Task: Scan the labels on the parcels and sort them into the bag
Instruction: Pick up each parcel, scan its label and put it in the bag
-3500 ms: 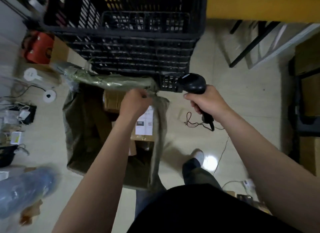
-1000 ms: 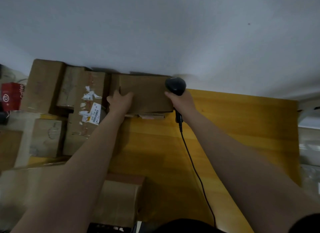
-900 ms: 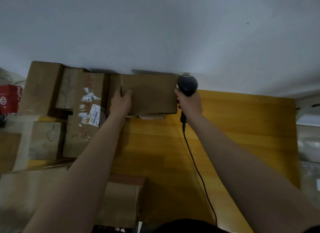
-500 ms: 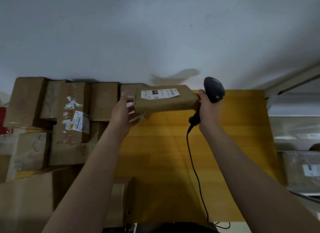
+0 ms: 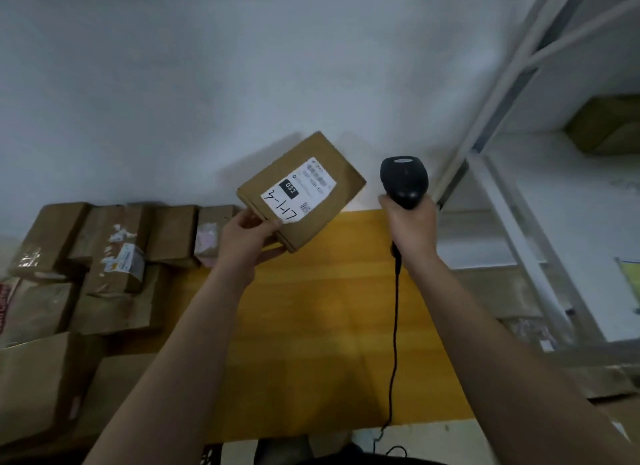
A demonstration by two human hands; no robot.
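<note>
My left hand (image 5: 247, 236) holds a flat brown cardboard parcel (image 5: 322, 177) by its near corner, lifted above the yellow table (image 5: 311, 309) and tilted. Its white label (image 5: 298, 190), with "032" and handwritten "3-1-17", faces me. My right hand (image 5: 412, 225) grips a black barcode scanner (image 5: 403, 180) upright, just right of the parcel, with a small gap between them. The scanner's black cable (image 5: 394, 326) hangs down over the table. The bag is not in view.
Several brown cardboard parcels (image 5: 114, 250) are stacked along the wall on the table's left side, with larger boxes (image 5: 38, 388) nearer me. A white metal shelf rack (image 5: 512, 222) holding packages stands at the right. A pale wall is behind.
My left hand pulled the parcel off the row by the wall, raised it and turned its label toward me. My right hand came off the parcel and holds the scanner beside it.
</note>
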